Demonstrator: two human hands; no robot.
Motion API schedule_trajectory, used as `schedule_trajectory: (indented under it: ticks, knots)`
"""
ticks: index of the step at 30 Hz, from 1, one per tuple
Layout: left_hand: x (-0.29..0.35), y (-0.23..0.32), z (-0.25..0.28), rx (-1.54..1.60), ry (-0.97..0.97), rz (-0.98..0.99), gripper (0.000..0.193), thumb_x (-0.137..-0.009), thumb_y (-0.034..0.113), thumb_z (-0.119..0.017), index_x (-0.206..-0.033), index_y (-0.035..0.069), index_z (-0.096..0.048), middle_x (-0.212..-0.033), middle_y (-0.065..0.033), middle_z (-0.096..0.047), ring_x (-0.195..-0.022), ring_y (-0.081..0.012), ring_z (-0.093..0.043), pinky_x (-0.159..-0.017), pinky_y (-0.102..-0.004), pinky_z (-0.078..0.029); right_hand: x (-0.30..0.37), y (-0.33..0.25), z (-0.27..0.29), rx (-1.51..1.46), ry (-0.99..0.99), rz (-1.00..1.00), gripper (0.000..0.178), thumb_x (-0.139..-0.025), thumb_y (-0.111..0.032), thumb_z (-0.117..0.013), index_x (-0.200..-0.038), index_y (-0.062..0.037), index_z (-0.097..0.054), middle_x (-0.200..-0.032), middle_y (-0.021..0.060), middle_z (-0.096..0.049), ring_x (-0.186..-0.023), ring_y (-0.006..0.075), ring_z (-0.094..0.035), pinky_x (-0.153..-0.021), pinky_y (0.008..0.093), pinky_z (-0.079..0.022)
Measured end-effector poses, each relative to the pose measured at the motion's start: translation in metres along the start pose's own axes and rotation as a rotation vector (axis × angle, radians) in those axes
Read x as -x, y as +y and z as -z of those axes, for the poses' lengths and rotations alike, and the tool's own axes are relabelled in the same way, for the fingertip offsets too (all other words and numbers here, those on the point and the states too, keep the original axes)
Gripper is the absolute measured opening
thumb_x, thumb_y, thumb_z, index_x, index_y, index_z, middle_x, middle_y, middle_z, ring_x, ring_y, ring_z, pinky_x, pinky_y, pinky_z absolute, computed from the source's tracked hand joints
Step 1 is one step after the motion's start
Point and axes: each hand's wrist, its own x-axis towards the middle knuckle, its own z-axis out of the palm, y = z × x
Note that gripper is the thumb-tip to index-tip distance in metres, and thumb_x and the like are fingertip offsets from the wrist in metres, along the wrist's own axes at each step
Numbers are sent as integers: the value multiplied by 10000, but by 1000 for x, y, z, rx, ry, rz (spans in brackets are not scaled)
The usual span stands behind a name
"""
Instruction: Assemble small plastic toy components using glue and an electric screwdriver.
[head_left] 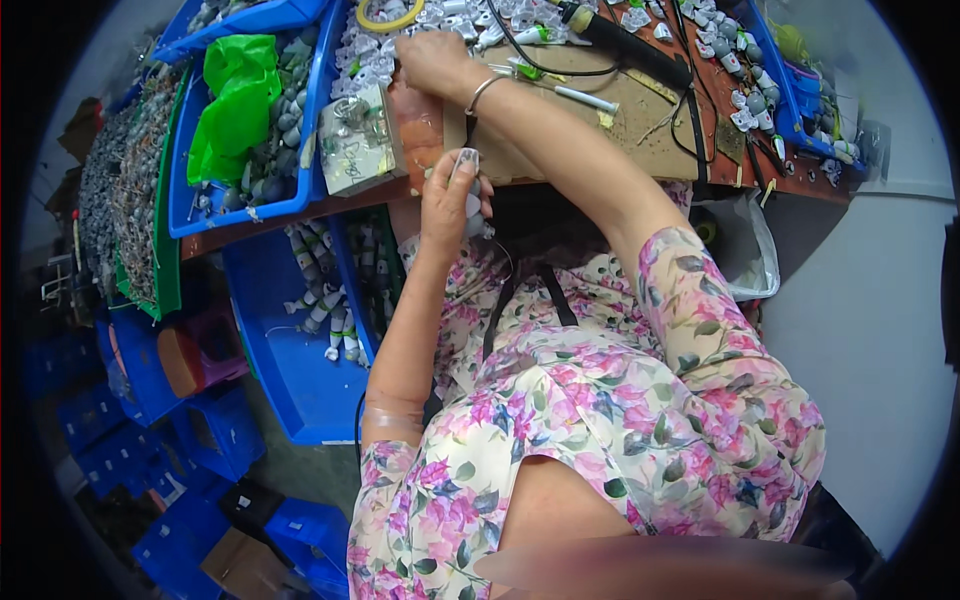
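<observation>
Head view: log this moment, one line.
left hand: holding grey-white plastic part | right hand: at translucent plastic pieces | crumpled green plastic: in blue plastic bin

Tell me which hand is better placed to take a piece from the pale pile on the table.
Probably the right hand: it is already at the edge of the pale pile, while the left hand holds a grey-and-white part.

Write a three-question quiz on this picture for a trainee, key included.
1. True or false: the left hand is empty.
2. What lies over the grey parts in the large blue bin at upper left: A) black cable, B) green plastic, C) cardboard?
3. Which hand is nearer the yellow ring?

Key: 1. False; it holds a small grey-and-white part. 2. B. 3. The right hand.
</observation>
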Motion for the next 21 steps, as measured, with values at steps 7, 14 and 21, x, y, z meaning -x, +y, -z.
schedule_trajectory:
  ticks: [7, 14, 21]
  knots:
    - [0, 2, 5, -2, 17, -37, 230, -986, 251, -496, -1080, 45, -537, -726, -63, -590, -532, -116, -551, -508, -218, -446, 86, 35, 51, -1043, -78, -101, 370, -864, -239, -646, -1165, -38, -569, -862, 84, -655, -822, 168, -663, -661, 309, -538]
    - [-5, -1, -20, -59, -17, -58, 239, -982, 249, -497, -1061, 32, -562, -719, -59, -602, -531, -106, -547, -506, -213, -426, 165, 41, 74, -1164, -200, -141, 277, -887, -210, -667, -1112, -60, -606, -881, -3, -591, -739, 56, -545, -613, 197, -462]
    - [-5, 3, -33, -184, -69, -73, 261, -981, 274, -503, -1038, 30, -577, -716, -45, -595, -530, -94, -536, -504, -212, -421, 174, 48, 82, -1057, -211, -91, 246, -892, -251, -671, -1065, -84, -619, -872, -24, -573, -723, 45, -525, -594, 198, -448]
